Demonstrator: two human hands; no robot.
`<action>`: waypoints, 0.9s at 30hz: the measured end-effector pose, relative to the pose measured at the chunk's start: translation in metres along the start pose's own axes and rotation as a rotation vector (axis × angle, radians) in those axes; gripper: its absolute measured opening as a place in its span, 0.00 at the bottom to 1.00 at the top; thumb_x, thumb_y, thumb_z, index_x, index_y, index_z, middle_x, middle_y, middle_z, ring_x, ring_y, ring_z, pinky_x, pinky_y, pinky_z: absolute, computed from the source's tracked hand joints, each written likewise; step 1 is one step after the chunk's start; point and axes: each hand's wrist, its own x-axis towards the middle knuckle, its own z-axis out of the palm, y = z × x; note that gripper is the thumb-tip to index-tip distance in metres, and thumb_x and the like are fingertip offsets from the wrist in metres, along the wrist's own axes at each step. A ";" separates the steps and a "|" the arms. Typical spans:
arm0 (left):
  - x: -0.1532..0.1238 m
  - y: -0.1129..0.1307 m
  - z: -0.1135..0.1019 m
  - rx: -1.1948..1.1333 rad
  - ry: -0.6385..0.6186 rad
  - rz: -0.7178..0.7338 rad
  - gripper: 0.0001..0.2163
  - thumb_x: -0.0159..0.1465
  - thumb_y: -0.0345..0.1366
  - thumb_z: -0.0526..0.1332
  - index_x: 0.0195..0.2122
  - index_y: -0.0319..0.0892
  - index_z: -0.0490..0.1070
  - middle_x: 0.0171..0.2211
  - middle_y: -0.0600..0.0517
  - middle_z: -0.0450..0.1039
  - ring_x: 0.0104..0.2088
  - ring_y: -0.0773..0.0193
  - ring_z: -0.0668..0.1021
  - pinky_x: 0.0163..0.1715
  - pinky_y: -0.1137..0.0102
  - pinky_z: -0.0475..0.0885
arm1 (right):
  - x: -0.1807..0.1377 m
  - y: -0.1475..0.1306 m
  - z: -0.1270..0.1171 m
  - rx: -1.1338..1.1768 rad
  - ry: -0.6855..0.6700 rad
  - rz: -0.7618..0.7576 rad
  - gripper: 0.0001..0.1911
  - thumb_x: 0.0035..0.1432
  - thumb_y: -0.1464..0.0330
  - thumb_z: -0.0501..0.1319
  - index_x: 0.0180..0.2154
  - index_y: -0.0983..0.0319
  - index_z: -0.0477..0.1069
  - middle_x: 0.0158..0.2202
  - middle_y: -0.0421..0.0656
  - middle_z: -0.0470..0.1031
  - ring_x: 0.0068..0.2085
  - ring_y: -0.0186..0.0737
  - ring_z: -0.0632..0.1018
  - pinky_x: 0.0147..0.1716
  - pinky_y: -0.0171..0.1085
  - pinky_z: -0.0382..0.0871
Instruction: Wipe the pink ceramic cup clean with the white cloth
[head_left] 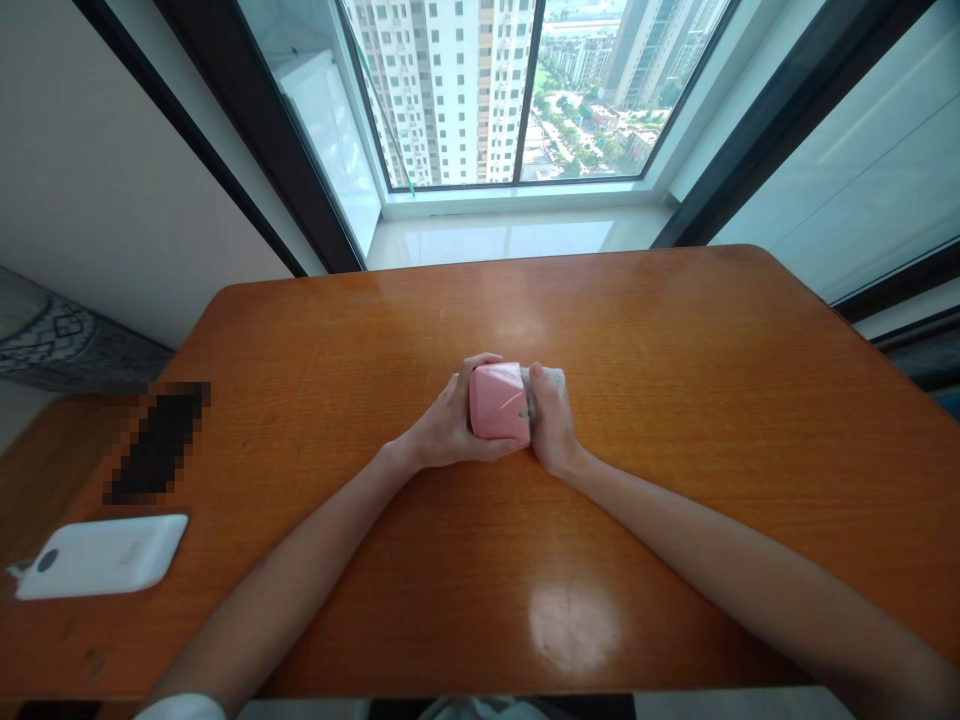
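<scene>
Glossy varnished wood table (675, 400), smooth matt pink case (499, 400)

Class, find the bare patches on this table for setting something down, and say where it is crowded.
Free: table's right half beyond the right hand, and the far strip toward the window. Crowded: centre, where it and the left hand clasp the pink box; left edge, power bank.

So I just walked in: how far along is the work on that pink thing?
Nothing looks finished. The left hand grips the pink faceted object on the table; the right hand holds a small whitish piece against its right side. Whether that piece is coming off or going on cannot be told, so that step is left.
</scene>
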 end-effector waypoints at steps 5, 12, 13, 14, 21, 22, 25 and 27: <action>0.004 0.001 -0.003 0.070 0.032 0.253 0.59 0.59 0.60 0.82 0.82 0.57 0.46 0.76 0.36 0.60 0.73 0.34 0.73 0.71 0.38 0.74 | 0.001 0.001 0.000 0.026 0.012 0.007 0.35 0.62 0.33 0.68 0.28 0.58 0.73 0.25 0.38 0.72 0.27 0.35 0.71 0.26 0.36 0.68; 0.006 -0.003 0.000 0.289 0.051 0.485 0.63 0.55 0.55 0.87 0.82 0.61 0.46 0.83 0.35 0.47 0.81 0.31 0.62 0.75 0.33 0.70 | 0.003 -0.004 0.001 0.043 0.009 0.013 0.36 0.59 0.32 0.69 0.26 0.58 0.71 0.24 0.37 0.69 0.26 0.34 0.69 0.27 0.36 0.70; 0.006 -0.002 0.001 0.307 0.061 0.476 0.61 0.56 0.53 0.87 0.82 0.60 0.48 0.82 0.34 0.49 0.80 0.32 0.65 0.74 0.35 0.72 | 0.004 -0.005 0.002 0.042 0.003 0.004 0.37 0.60 0.32 0.69 0.25 0.57 0.69 0.23 0.36 0.68 0.26 0.33 0.68 0.27 0.36 0.68; 0.006 -0.002 0.002 0.324 0.073 0.469 0.59 0.56 0.52 0.87 0.81 0.58 0.50 0.81 0.34 0.53 0.78 0.33 0.68 0.73 0.36 0.73 | 0.004 -0.005 0.002 0.041 0.004 -0.003 0.37 0.60 0.32 0.69 0.25 0.57 0.67 0.23 0.36 0.66 0.25 0.33 0.67 0.26 0.35 0.67; 0.007 0.010 0.002 0.274 0.123 0.358 0.54 0.51 0.53 0.86 0.74 0.54 0.58 0.66 0.40 0.71 0.63 0.38 0.80 0.64 0.43 0.79 | 0.001 -0.006 0.003 0.012 -0.011 -0.019 0.35 0.62 0.33 0.68 0.27 0.57 0.70 0.24 0.37 0.67 0.26 0.34 0.66 0.27 0.36 0.65; 0.006 0.011 0.002 0.226 0.116 0.285 0.53 0.52 0.53 0.85 0.73 0.53 0.58 0.64 0.41 0.73 0.59 0.42 0.81 0.60 0.46 0.80 | 0.000 -0.006 0.003 0.001 -0.015 -0.018 0.35 0.62 0.33 0.68 0.27 0.58 0.71 0.24 0.38 0.68 0.27 0.35 0.67 0.27 0.36 0.65; 0.003 0.010 0.005 0.040 0.089 0.072 0.45 0.59 0.58 0.80 0.70 0.50 0.61 0.59 0.43 0.76 0.51 0.49 0.83 0.52 0.55 0.81 | -0.001 -0.007 0.003 -0.033 -0.002 -0.017 0.35 0.61 0.33 0.68 0.27 0.58 0.73 0.24 0.39 0.70 0.27 0.36 0.69 0.27 0.37 0.66; 0.001 0.008 0.006 -0.040 0.081 0.019 0.44 0.61 0.62 0.78 0.70 0.49 0.62 0.60 0.42 0.75 0.53 0.49 0.82 0.53 0.56 0.80 | -0.001 -0.008 0.004 -0.040 -0.007 -0.021 0.36 0.61 0.32 0.67 0.27 0.58 0.73 0.24 0.39 0.70 0.27 0.36 0.69 0.26 0.36 0.66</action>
